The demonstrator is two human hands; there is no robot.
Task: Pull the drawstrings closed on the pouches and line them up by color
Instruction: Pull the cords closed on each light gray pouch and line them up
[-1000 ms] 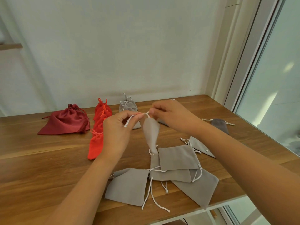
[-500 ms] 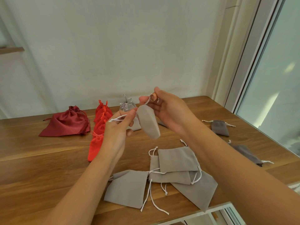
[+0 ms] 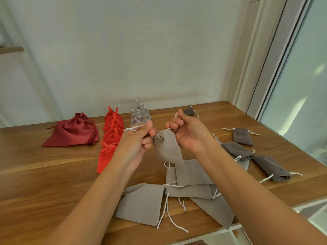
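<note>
Both hands are raised above the bench [image 3: 40,175], each pinching one end of a white drawstring [image 3: 133,128]. The left hand [image 3: 136,140] curls its fingers round its cord, and the right hand [image 3: 192,134] grips the other end. Between them hangs a light grey pouch [image 3: 167,148], its mouth gathered tight and its lower end dipping toward the pile below.

Nearest the bench edge lie the loose light grey pouches [image 3: 141,202], flat and overlapping, their white cords trailing. To the right, three dark grey pouches [image 3: 270,167] lie apart from one another, and a fourth dark grey pouch [image 3: 189,111] sits further back beyond the right hand. Left of the hands, a row of orange-red pouches [image 3: 106,158] runs toward the wall [image 3: 123,50], overlapping. Beside it stands a shorter row of closed light grey pouches [image 3: 141,116]. Furthest left rests a dark red satin bag [image 3: 72,131], cinched shut.
</note>
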